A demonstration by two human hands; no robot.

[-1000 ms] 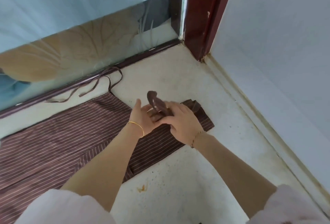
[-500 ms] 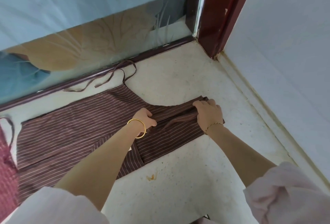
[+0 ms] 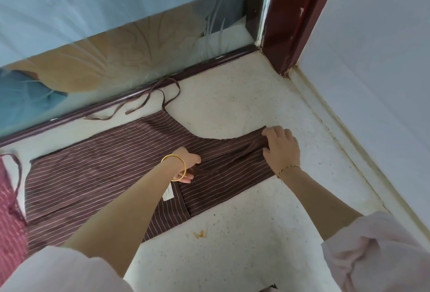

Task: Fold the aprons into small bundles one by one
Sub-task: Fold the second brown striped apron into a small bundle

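A brown apron with thin pale stripes (image 3: 97, 166) lies spread flat on the speckled floor (image 3: 232, 245), its bib pointing right. My left hand (image 3: 187, 163), with a gold bangle on the wrist, grips a ridge of fabric near the apron's middle with curled fingers. My right hand (image 3: 281, 146) sits at the bib's far right end, fingers curled over the edge and thumb pinching the same ridge. The ridge runs between the two hands. A brown tie strap (image 3: 162, 96) trails loose behind the apron, against the door rail.
A red striped apron (image 3: 9, 210) lies at the left edge with a strap loop (image 3: 17, 170). A glass sliding door (image 3: 116, 35) runs along the back, a dark red door frame (image 3: 288, 24) stands in the corner, and a pale wall (image 3: 372, 82) rises on the right. An orange stain (image 3: 200, 233) marks the floor.
A second ago both hands held a bundled strap raised together above the bib. They have since come down onto the apron and moved apart, the right to the bib's end.
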